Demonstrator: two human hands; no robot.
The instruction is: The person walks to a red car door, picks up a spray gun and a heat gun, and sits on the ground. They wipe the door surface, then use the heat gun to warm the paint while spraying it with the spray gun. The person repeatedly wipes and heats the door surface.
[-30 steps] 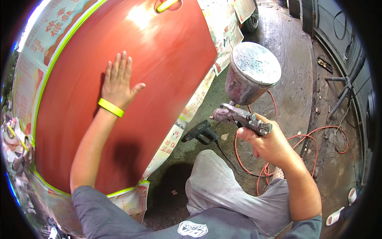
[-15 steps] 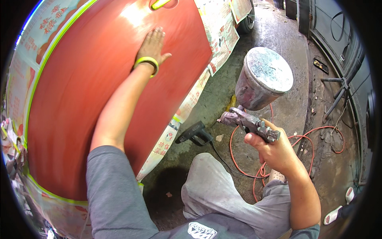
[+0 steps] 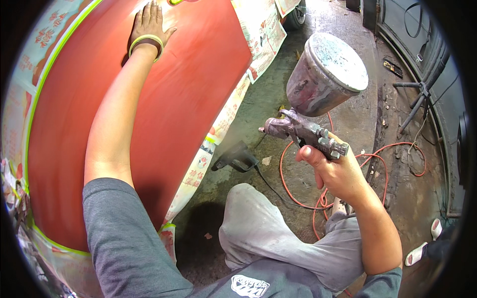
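Observation:
My left hand lies flat on a red car panel, palm down with the thumb out to the right; a yellow band circles that wrist. Printed masking paper and yellow-green tape border the panel. In my right hand is a paint-stained spray gun, gripped by its handle, its nozzle pointing left toward the panel. A large cup with a whitish lid stands tilted on top of the gun. Whether a finger presses the trigger is hidden.
On the floor below the panel lies a black corded tool, apparently a heat gun. An orange hose loops around my right side. Farther right are a black stand and a phone. Someone's white shoes show at lower right.
My left hand has slid farther up and left across the red panel. The spray gun in my right hand appears slightly higher and farther left, as the whole view has shifted a little.

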